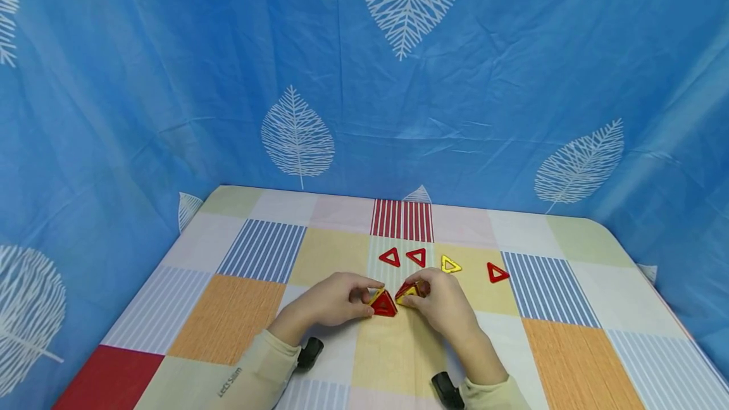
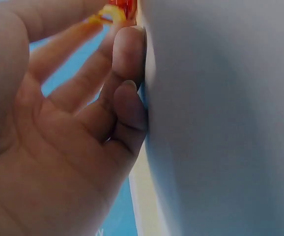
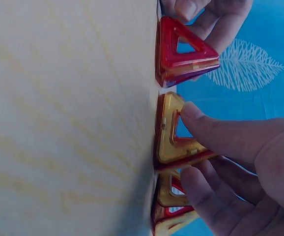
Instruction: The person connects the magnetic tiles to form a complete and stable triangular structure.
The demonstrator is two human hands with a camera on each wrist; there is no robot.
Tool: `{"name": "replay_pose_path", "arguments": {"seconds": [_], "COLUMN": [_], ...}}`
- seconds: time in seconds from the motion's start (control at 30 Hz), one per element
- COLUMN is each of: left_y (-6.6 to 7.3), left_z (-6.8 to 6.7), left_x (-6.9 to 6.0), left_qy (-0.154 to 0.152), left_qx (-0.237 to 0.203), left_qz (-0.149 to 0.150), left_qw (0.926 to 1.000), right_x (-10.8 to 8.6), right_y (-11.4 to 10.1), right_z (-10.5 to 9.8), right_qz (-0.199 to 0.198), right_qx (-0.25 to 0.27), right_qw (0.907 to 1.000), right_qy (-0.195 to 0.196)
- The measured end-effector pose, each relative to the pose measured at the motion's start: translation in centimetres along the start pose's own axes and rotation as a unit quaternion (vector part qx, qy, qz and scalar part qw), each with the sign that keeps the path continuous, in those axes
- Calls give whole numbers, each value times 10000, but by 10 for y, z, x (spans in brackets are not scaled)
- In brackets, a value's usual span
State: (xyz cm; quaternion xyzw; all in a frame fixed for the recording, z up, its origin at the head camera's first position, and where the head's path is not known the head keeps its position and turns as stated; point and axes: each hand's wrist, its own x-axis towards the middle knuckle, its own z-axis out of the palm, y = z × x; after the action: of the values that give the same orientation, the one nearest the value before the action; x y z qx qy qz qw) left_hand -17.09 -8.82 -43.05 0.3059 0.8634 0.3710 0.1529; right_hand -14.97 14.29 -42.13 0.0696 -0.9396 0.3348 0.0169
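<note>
My left hand [image 1: 340, 299] pinches a small pyramid of triangular magnetic tiles [image 1: 384, 304], red in front with a yellow side, between thumb and fingers. Just to its right, my right hand [image 1: 443, 301] grips a second tile pyramid [image 1: 407, 293], yellow in front with red edges. The right wrist view shows the red-faced pyramid [image 3: 191, 54] and the yellow-faced pyramid [image 3: 169, 147] close together at the tabletop, a narrow gap between them. More yellow and red tile parts [image 3: 174, 199] show below the right thumb. In the left wrist view only a blurred bit of tile [image 2: 122, 10] appears.
Behind the hands lie loose triangle tiles: a red one [image 1: 390, 257], another red one [image 1: 416, 257], a yellow one [image 1: 450, 264], and a red one [image 1: 498, 272] farther right. A patchwork cloth [image 1: 239, 309] covers the table. A blue leaf-print curtain [image 1: 484, 112] hangs behind.
</note>
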Motion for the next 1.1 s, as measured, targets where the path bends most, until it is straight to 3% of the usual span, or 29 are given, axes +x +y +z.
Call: {"name": "replay_pose_path", "arguments": {"seconds": [0.2, 0.4, 0.53, 0.7, 1.0, 1.1], "left_y": [4, 1, -7, -13, -6, -6], "left_z": [0, -2, -6, -11, -18, -18], "left_x": [0, 0, -2, 2, 34, 46], "left_qy": [-282, -449, -215, 283, 501, 474], "left_qx": [93, -309, -616, -517, -143, 65], "left_qz": [150, 57, -77, -350, -604, -831], "left_qw": [9994, 9985, 9978, 9976, 9968, 9954], "right_x": [-1, -1, -1, -1, -1, 0], "right_y": [-1, -3, -5, -5, -3, -2], "right_z": [-5, -8, -8, -8, -7, -7], "right_qz": [62, 121, 143, 145, 73, 77], "right_qx": [-84, -64, -13, 22, 27, 14], "right_qw": [9999, 9996, 9995, 9995, 9997, 9997], "right_qy": [-133, -231, -277, -269, -246, -250]}}
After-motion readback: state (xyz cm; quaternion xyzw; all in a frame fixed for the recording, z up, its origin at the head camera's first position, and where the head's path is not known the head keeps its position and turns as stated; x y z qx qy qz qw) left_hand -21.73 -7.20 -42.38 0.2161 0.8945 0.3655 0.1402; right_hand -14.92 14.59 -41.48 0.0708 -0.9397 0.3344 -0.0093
